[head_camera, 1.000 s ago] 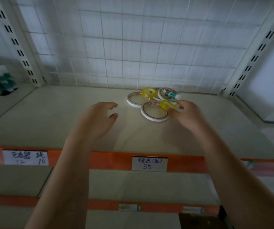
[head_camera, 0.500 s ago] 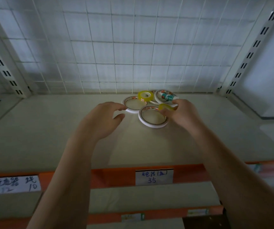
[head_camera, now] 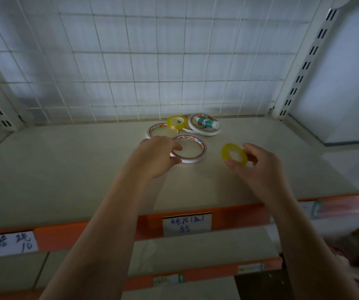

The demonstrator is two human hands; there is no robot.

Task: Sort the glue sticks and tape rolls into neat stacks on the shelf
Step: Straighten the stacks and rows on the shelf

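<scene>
While the right hand [head_camera: 258,167] pinches a small yellow translucent tape ring [head_camera: 234,154] above the beige shelf [head_camera: 65,169], its twin [head_camera: 176,122] lies up-left in the pile — well apart. Left hand [head_camera: 156,156] is nearer, fingers curled on the nearest wide white tape roll [head_camera: 189,152].

A white price tag [head_camera: 186,223] on the shelf's orange edge strip [head_camera: 87,233] shows handwritten characters and "35". The tag to its left [head_camera: 7,244] reads "12" and "10" under handwriting.
</scene>
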